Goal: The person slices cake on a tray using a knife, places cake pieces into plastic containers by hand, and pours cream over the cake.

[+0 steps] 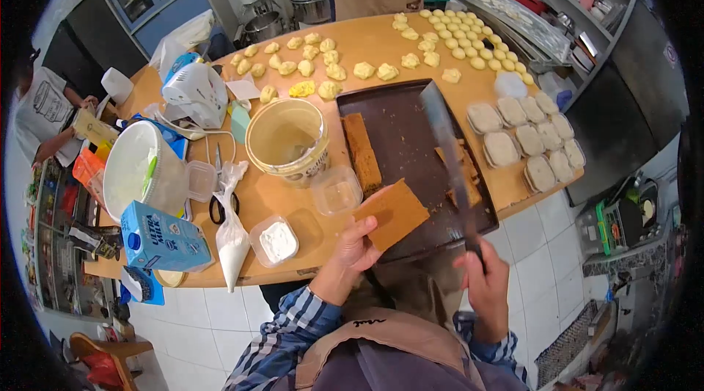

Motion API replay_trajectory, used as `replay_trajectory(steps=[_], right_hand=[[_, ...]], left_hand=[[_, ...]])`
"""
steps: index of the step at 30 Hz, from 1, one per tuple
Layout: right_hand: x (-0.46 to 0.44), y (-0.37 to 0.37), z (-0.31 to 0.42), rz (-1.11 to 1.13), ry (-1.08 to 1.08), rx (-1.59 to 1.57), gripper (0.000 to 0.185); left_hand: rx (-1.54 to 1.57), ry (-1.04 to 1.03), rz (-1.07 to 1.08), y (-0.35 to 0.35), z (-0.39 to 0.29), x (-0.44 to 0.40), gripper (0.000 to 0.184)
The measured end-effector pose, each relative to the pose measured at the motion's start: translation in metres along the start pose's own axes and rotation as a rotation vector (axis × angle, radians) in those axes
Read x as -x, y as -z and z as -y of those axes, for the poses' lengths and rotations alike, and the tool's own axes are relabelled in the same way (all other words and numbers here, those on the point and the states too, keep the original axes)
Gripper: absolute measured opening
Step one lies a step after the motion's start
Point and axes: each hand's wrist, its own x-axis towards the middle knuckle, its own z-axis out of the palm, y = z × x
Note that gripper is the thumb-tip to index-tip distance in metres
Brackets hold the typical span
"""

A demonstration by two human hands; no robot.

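My left hand [357,244] grips a flat rectangular piece of brown sponge cake [396,213] by its near left corner, held above the front of a dark baking tray [400,116]. In my right hand [487,281] is the handle of a long knife [451,156], its blade pointing up and away over the tray's right side. A long strip of cake [361,150] lies along the tray's left edge. Broken cake trimmings [473,182] lie at the right, partly hidden behind the blade. Crumbs dot the tray's bottom.
Left of the tray stand a bucket [268,130], clear tubs, a filled piping bag [233,237], scissors, a milk carton [165,237] and a white bowl [117,178]. Dough pieces [363,70] and covered containers [501,149] lie beyond. Two other people are near the table.
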Motion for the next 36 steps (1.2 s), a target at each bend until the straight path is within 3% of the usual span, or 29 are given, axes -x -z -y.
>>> replay_trajectory(steps=[5, 11, 14, 23, 36], right_hand=[[0.022, -0.003, -0.012, 0.019, 0.193, 0.282, 0.035], [0.026, 0.005, -0.007, 0.014, 0.293, 0.472, 0.041], [0.025, 0.008, -0.004, 0.018, 0.339, 0.505, 0.041], [0.023, 0.013, -0.003, 0.028, 0.303, 0.563, 0.040], [0.025, 0.012, -0.006, 0.041, 0.318, 0.578, 0.039]], left_hand=[[0.157, 0.003, 0.015, 0.004, -0.008, -0.009, 0.066], [0.143, -0.013, 0.003, 0.000, -0.008, -0.013, 0.069], [-0.047, -0.026, -0.004, -0.007, -0.011, -0.012, 0.085], [-0.078, -0.020, -0.026, -0.004, -0.008, -0.013, 0.117], [-0.097, -0.027, -0.032, -0.007, -0.008, -0.011, 0.126]])
